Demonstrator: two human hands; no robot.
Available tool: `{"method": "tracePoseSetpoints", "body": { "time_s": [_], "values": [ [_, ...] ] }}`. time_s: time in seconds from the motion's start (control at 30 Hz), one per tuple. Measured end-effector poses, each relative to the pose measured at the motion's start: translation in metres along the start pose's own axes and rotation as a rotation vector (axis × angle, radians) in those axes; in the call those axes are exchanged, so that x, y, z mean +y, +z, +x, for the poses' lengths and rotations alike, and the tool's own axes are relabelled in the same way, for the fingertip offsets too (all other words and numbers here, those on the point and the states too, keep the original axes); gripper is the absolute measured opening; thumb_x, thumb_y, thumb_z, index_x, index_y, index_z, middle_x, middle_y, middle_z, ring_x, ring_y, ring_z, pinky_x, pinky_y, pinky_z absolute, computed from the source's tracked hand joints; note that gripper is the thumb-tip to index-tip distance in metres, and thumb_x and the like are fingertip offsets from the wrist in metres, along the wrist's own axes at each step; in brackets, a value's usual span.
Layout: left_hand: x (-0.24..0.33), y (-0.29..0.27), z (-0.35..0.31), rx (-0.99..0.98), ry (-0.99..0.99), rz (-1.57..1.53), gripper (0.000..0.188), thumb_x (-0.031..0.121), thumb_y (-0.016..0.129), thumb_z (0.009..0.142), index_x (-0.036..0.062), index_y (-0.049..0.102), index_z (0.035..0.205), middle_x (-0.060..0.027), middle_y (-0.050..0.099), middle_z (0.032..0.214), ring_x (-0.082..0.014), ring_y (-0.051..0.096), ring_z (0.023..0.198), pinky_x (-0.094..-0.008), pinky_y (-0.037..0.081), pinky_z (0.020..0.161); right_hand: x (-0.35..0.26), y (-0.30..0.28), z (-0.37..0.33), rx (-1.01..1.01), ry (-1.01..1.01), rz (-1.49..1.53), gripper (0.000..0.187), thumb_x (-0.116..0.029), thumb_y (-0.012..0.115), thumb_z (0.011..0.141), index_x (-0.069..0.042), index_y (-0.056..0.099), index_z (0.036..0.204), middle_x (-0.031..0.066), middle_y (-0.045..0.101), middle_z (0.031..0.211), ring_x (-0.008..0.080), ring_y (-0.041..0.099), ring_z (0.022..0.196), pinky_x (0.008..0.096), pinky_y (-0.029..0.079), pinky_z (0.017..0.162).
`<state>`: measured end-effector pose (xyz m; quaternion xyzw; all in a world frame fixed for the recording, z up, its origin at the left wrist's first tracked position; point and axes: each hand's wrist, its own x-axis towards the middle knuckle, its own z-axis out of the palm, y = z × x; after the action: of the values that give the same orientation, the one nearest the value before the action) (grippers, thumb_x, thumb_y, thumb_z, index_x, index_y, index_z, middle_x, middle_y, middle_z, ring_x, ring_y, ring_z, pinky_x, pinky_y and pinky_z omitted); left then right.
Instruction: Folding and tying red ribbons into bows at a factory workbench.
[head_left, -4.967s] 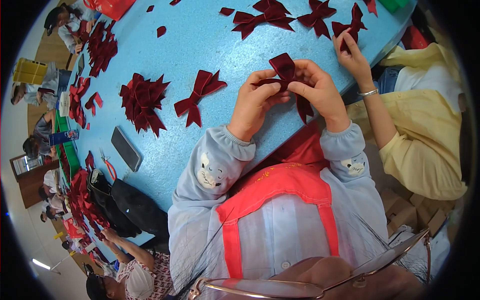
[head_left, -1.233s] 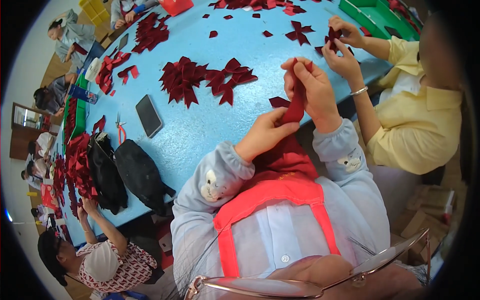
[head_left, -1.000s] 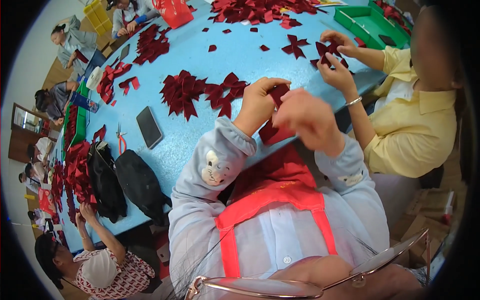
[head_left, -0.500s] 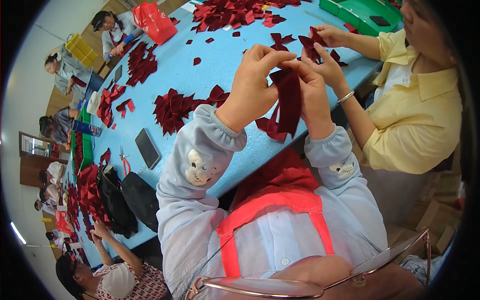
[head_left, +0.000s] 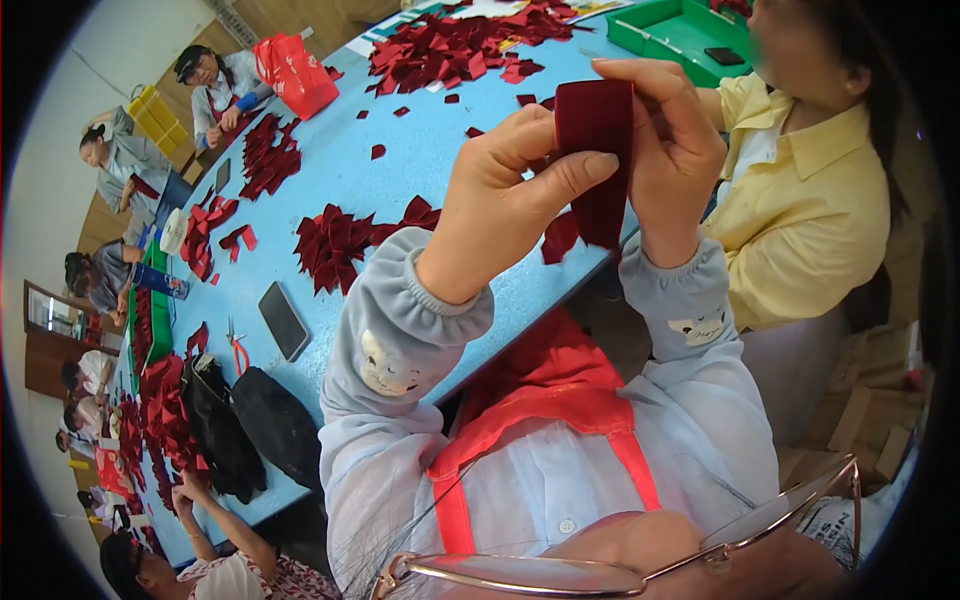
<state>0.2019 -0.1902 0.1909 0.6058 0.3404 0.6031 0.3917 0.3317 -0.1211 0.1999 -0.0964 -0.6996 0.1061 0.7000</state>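
Note:
A dark red velvet ribbon (head_left: 597, 125) is stretched between my two hands above the table's near edge, its cut end hanging down. My left hand (head_left: 515, 185) pinches it, the thumb lying flat across the velvet face and the fingers behind. My right hand (head_left: 672, 140) grips the ribbon's other side, with its fingers curled behind the upper fold; part of that grip is hidden by the ribbon. Beneath my hands another piece of red ribbon (head_left: 560, 238) lies at the table edge. Left of my left wrist sits a pile of finished-looking velvet bows (head_left: 335, 245).
On the blue table (head_left: 330, 170) lie a phone (head_left: 283, 320), orange-handled pliers (head_left: 238, 352), a black bag (head_left: 275, 425) and a large heap of red pieces (head_left: 455, 45). A green tray (head_left: 670, 45) stands far right. A co-worker in yellow (head_left: 815, 215) sits close at my right.
Both hands have turned the ribbon so its broad face shows, and the right hand has moved up and right. My left thumb now lies across it. The view has shifted slightly.

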Motion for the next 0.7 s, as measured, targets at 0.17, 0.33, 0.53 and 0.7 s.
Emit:
{"method": "tracePoseSetpoints", "body": {
  "time_s": [0.17,0.33,0.53,0.7],
  "values": [
    [-0.002,-0.004,-0.007,0.038,0.034,0.149,0.015,0.012,0.061,0.085,-0.0012,0.064,0.09,-0.0006,0.056,0.087,-0.009,0.053,0.077,-0.0221,0.043,0.072,0.018,-0.006,-0.027,-0.077,-0.062,-0.166,0.014,0.003,0.05,0.086,0.001,0.059,0.096,0.0045,0.061,0.094,0.0164,0.057,0.092,0.0262,0.044,0.082],
    [-0.07,-0.004,0.005,0.26,-0.127,-0.126,0.02,0.018,0.06,0.086,-0.0017,0.064,0.089,-0.0001,0.057,0.086,-0.0099,0.051,0.082,-0.0257,0.041,0.072,0.071,0.009,-0.107,-0.133,0.563,0.332,0.012,0.0,0.052,0.087,0.001,0.058,0.097,0.0034,0.061,0.091,0.012,0.058,0.084,0.0239,0.046,0.075],
    [-0.122,-0.011,0.024,0.378,-0.436,-0.453,0.025,0.027,0.058,0.088,0.0028,0.063,0.09,0.0005,0.058,0.086,-0.0113,0.05,0.082,-0.0266,0.04,0.07,0.107,0.02,-0.145,-0.117,0.984,0.603,0.013,-0.004,0.052,0.088,0.001,0.057,0.099,0.001,0.062,0.087,0.0053,0.056,0.077,0.0183,0.046,0.067],
    [-0.173,-0.016,0.044,0.499,-0.467,-0.495,0.026,0.032,0.059,0.087,0.0076,0.059,0.095,-0.0004,0.058,0.089,-0.0132,0.051,0.084,-0.032,0.04,0.078,0.149,0.021,-0.164,-0.113,1.104,0.638,0.014,-0.004,0.051,0.088,0.002,0.059,0.098,0.0009,0.062,0.082,0.0051,0.055,0.073,0.0189,0.045,0.064]
  ]
}}
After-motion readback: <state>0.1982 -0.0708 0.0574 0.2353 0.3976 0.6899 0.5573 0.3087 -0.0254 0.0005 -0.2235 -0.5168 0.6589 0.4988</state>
